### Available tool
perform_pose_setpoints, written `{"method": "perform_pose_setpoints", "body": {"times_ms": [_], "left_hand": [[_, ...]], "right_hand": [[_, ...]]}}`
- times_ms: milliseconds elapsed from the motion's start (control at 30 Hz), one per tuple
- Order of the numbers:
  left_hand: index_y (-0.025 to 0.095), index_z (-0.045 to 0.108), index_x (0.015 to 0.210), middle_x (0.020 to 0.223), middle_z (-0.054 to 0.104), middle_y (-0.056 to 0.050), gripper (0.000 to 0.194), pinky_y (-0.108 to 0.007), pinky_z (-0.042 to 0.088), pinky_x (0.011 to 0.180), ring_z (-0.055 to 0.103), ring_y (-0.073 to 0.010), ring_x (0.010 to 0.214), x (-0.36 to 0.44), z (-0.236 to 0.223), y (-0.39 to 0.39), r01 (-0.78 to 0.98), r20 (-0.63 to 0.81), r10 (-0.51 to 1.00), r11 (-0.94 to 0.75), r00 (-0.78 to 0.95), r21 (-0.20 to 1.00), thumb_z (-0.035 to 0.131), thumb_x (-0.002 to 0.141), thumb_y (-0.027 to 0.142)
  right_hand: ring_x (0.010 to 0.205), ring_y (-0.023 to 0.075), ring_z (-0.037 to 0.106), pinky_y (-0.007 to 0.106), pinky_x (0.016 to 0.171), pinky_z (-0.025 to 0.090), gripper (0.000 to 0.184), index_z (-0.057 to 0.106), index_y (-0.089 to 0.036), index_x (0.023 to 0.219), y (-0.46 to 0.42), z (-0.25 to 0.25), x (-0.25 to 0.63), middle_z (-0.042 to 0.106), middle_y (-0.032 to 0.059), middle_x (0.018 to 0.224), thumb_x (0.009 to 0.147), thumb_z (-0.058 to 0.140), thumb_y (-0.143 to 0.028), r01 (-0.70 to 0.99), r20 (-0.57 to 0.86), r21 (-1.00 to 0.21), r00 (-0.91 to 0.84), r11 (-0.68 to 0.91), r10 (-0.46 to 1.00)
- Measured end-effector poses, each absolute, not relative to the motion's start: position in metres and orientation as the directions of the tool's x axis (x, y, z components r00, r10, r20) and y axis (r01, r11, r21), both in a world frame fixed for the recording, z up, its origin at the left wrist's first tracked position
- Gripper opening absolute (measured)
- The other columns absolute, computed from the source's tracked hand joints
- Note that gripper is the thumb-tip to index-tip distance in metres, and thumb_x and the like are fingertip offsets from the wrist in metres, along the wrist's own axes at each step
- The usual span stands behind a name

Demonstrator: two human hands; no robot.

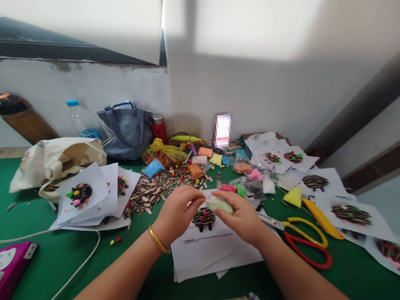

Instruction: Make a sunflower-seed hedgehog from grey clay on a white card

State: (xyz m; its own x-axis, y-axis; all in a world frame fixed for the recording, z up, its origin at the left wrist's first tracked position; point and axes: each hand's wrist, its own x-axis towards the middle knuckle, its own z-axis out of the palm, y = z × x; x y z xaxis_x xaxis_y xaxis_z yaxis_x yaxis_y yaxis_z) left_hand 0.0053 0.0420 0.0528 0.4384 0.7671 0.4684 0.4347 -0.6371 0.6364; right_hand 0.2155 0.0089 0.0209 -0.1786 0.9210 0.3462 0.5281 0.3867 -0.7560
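Observation:
My left hand (179, 211) and my right hand (241, 216) meet above a stack of white paper sheets (207, 255) on the green table (74, 287). Both pinch a pale green lump of clay (220, 204) between their fingertips. Just below the lump, on the top sheet, sits a small seed-and-clay figure (204, 218) with dark seeds and coloured dots. My left wrist wears a gold bangle (158, 240).
A pile of sunflower seeds (153, 189) and several packets of coloured clay (197, 169) lie beyond my hands. Red and yellow scissors (304, 239), a yellow knife (321, 217), more seed pictures on paper (350, 215), bags, a bottle (82, 119), a white cable (72, 277).

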Motion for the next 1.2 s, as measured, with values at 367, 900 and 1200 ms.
{"method": "perform_pose_setpoints", "body": {"times_ms": [367, 900, 1200], "left_hand": [[0.020, 0.074, 0.095, 0.096, 0.072, -0.006, 0.019, -0.034, 0.054, 0.084, 0.067, -0.0190, 0.090, 0.004, 0.047, 0.049, 0.283, 0.351, 0.887, -0.434, 0.300, 0.855, 0.070, 0.081, 0.032], [0.018, 0.067, 0.079, 0.082, 0.067, -0.003, 0.015, -0.031, 0.050, 0.076, 0.061, -0.0168, 0.080, 0.010, 0.046, 0.045, 0.332, 0.349, 0.890, -0.437, 0.294, 0.836, 0.061, 0.086, 0.030], [0.016, 0.073, 0.104, 0.093, 0.074, -0.009, 0.036, -0.032, 0.052, 0.082, 0.065, -0.0142, 0.080, 0.012, 0.047, 0.047, -0.337, -0.164, 0.943, 0.261, 0.290, 0.905, 0.078, 0.073, 0.033]], "right_hand": [[0.114, 0.0242, 0.061, 0.042, 0.101, 0.047, 0.040, 0.063, -0.022, 0.123, 0.014, 0.016, 0.218, 0.065, 0.0083, 0.124, 0.084, 0.054, -0.022, 0.531, 0.375, -0.755, -0.133, 0.385, 0.918], [0.116, 0.0234, 0.059, 0.041, 0.102, 0.046, 0.040, 0.058, -0.022, 0.126, 0.014, 0.013, 0.217, 0.063, 0.0085, 0.127, 0.086, 0.054, -0.024, 0.523, 0.350, -0.766, -0.149, 0.374, 0.925], [0.113, 0.0290, 0.056, 0.046, 0.097, 0.044, 0.027, 0.063, -0.015, 0.109, 0.042, -0.014, 0.230, 0.064, 0.0151, 0.117, 0.083, 0.054, -0.016, 0.851, 0.346, -0.403, -0.198, 0.336, 0.917]]}}
